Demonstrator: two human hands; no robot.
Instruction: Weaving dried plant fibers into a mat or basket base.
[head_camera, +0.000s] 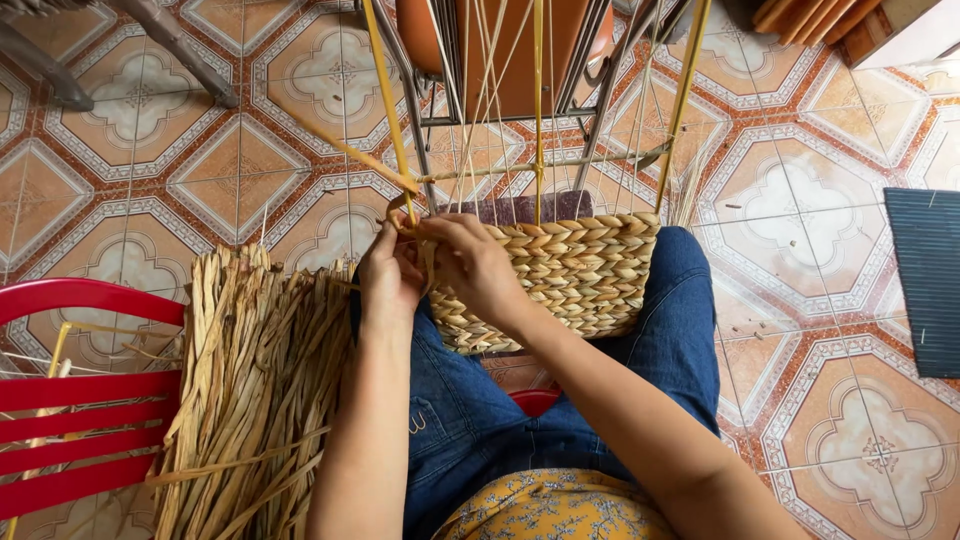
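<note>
No pkgs, labels, signs or screens visible in the head view. Nothing with print or a display can be seen anywhere in it.

The floor (240, 180) is laid with square terracotta and cream tiles bearing ornate quatrefoil patterns. A red slatted plastic chair (70, 400) is seen at lower left, a dark ribbed mat (925, 280) at the right edge, and an orange metal-framed chair (515, 60) at the top. Even daylight is cast throughout.
</note>
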